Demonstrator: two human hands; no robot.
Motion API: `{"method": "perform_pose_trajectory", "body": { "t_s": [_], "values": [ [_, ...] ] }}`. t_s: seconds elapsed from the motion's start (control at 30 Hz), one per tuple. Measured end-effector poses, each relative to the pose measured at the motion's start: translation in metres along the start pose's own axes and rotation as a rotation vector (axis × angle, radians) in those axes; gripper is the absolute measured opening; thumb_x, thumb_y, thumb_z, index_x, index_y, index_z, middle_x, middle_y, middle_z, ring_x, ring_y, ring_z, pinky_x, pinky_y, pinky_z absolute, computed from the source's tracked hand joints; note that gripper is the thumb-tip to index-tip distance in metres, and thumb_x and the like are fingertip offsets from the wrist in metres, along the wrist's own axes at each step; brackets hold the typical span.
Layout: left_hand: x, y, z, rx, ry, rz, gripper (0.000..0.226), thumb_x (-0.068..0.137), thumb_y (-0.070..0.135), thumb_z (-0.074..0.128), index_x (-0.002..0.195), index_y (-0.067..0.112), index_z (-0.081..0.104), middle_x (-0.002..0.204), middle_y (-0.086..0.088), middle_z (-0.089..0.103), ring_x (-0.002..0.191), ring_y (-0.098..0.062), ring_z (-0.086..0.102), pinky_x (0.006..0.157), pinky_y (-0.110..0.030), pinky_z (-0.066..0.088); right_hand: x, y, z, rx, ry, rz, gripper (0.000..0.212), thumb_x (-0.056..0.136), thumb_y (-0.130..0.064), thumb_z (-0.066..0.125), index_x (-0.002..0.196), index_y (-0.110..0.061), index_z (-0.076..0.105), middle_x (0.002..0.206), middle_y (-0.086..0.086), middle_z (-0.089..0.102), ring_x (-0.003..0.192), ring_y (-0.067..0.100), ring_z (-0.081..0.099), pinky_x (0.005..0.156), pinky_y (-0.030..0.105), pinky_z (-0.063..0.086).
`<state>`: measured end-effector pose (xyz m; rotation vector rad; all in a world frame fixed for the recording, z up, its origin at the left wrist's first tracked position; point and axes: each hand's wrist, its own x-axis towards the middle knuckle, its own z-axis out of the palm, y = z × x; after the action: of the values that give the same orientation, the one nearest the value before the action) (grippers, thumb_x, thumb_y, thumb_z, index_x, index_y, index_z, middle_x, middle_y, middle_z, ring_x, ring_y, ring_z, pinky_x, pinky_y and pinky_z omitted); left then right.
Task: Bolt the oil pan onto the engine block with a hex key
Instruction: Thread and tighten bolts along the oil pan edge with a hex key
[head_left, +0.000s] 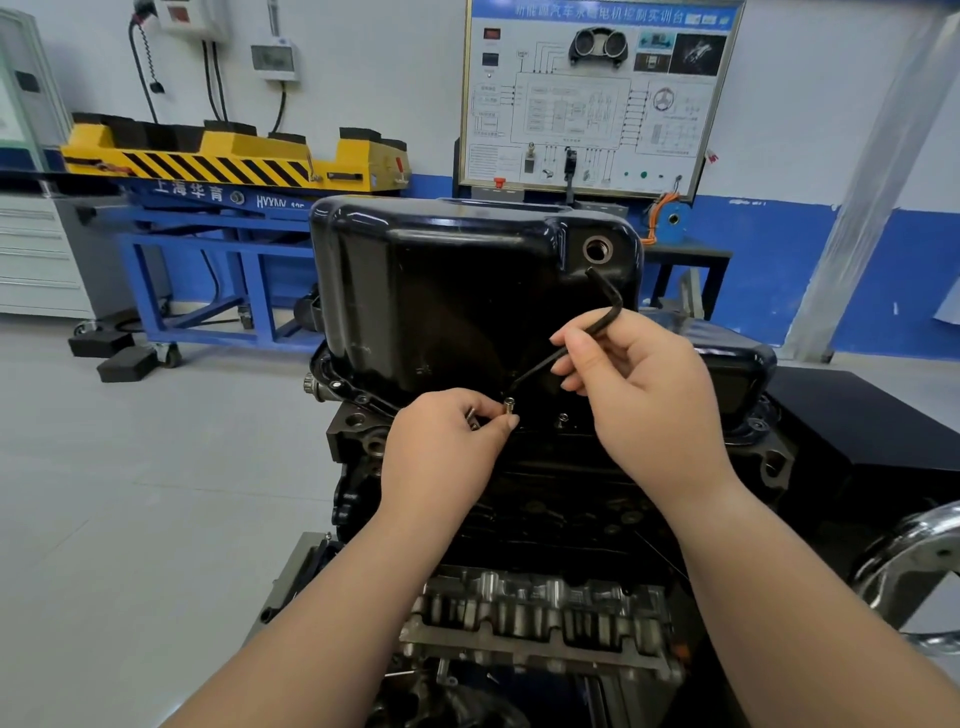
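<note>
A glossy black oil pan (441, 291) sits on top of the upturned engine block (545, 493). My left hand (447, 452) pinches a small silver bolt (509, 404) at the pan's near flange, and another bolt (471, 417) sticks out between its fingers. My right hand (644, 395) grips a black L-shaped hex key (597, 332), whose long end points down toward the bolt's head. Several bolts sit in the flange on the left (336, 385).
A blue and yellow lift cart (218, 171) stands behind on the left, with black blocks (124, 364) on the floor. A training panel (597, 93) hangs on the back wall. A chrome stand wheel (914, 561) is at the right edge.
</note>
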<state>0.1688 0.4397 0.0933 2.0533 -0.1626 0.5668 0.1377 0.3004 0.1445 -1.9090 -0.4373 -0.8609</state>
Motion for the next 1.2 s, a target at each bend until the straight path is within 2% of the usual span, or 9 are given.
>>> {"method": "perform_pose_trajectory", "body": {
  "t_s": [0.17, 0.37, 0.53, 0.73, 0.87, 1.0, 1.1, 1.2],
  "values": [
    [0.0, -0.001, 0.0, -0.031, -0.019, -0.011, 0.009, 0.078, 0.034, 0.071, 0.07, 0.034, 0.068, 0.05, 0.03, 0.054, 0.055, 0.01, 0.053, 0.049, -0.017, 0.035, 0.003, 0.001, -0.002, -0.028, 0.013, -0.015, 0.018, 0.094, -0.017, 0.052, 0.085, -0.026, 0.064, 0.069, -0.008, 0.064, 0.069, 0.005, 0.063, 0.07, 0.025, 0.054],
    [0.0, -0.002, 0.001, -0.041, -0.01, -0.007, 0.004, 0.078, 0.034, 0.071, 0.075, 0.031, 0.071, 0.05, 0.018, 0.053, 0.05, 0.001, 0.051, 0.051, -0.017, 0.036, 0.006, -0.001, -0.005, -0.019, 0.005, -0.036, 0.021, 0.094, -0.016, 0.051, 0.083, -0.029, 0.063, 0.068, -0.007, 0.064, 0.068, 0.006, 0.063, 0.069, 0.024, 0.055],
    [-0.001, -0.001, 0.0, -0.039, -0.017, -0.002, 0.003, 0.079, 0.033, 0.071, 0.077, 0.03, 0.072, 0.047, 0.019, 0.051, 0.052, 0.009, 0.051, 0.047, -0.011, 0.033, 0.006, -0.001, -0.004, -0.019, 0.0, -0.05, 0.02, 0.094, -0.015, 0.05, 0.083, -0.025, 0.063, 0.067, -0.005, 0.063, 0.068, 0.006, 0.063, 0.067, 0.021, 0.054],
    [0.0, -0.001, -0.001, -0.036, -0.016, 0.023, 0.004, 0.079, 0.032, 0.071, 0.076, 0.031, 0.071, 0.05, 0.018, 0.052, 0.056, 0.011, 0.051, 0.047, -0.005, 0.037, 0.007, 0.001, -0.002, -0.072, -0.035, -0.052, 0.018, 0.094, -0.012, 0.051, 0.086, -0.02, 0.064, 0.068, -0.005, 0.063, 0.069, 0.005, 0.063, 0.066, 0.017, 0.053],
    [0.0, -0.002, -0.001, -0.043, -0.02, 0.028, 0.004, 0.079, 0.032, 0.071, 0.075, 0.031, 0.071, 0.049, 0.016, 0.052, 0.053, 0.01, 0.052, 0.046, -0.006, 0.038, 0.014, -0.004, -0.003, -0.087, -0.081, -0.018, 0.019, 0.094, -0.012, 0.051, 0.084, -0.021, 0.063, 0.066, -0.004, 0.063, 0.066, 0.004, 0.062, 0.064, 0.013, 0.051],
    [0.003, -0.003, -0.003, -0.061, -0.043, 0.014, 0.011, 0.078, 0.031, 0.073, 0.068, 0.034, 0.068, 0.047, 0.027, 0.053, 0.054, 0.01, 0.051, 0.048, -0.006, 0.037, 0.027, -0.01, -0.002, -0.209, -0.168, -0.025, 0.018, 0.094, -0.016, 0.051, 0.083, -0.019, 0.065, 0.066, -0.005, 0.065, 0.066, 0.005, 0.063, 0.072, 0.027, 0.054],
    [0.005, -0.003, -0.006, -0.085, -0.069, -0.007, 0.018, 0.078, 0.03, 0.073, 0.063, 0.038, 0.066, 0.049, 0.029, 0.055, 0.054, 0.012, 0.052, 0.046, -0.006, 0.037, 0.03, -0.011, -0.001, -0.195, -0.19, -0.024, 0.016, 0.094, -0.018, 0.053, 0.084, -0.016, 0.066, 0.065, -0.005, 0.066, 0.063, 0.004, 0.064, 0.069, 0.025, 0.055],
    [0.007, -0.004, -0.009, -0.155, -0.088, -0.018, 0.016, 0.08, 0.025, 0.071, 0.068, 0.035, 0.07, 0.041, 0.024, 0.051, 0.042, 0.009, 0.048, 0.04, -0.005, 0.031, 0.031, -0.009, -0.002, -0.165, -0.189, -0.003, 0.015, 0.093, -0.018, 0.055, 0.085, -0.014, 0.066, 0.064, -0.005, 0.066, 0.06, 0.003, 0.065, 0.066, 0.023, 0.056]
  ]
}}
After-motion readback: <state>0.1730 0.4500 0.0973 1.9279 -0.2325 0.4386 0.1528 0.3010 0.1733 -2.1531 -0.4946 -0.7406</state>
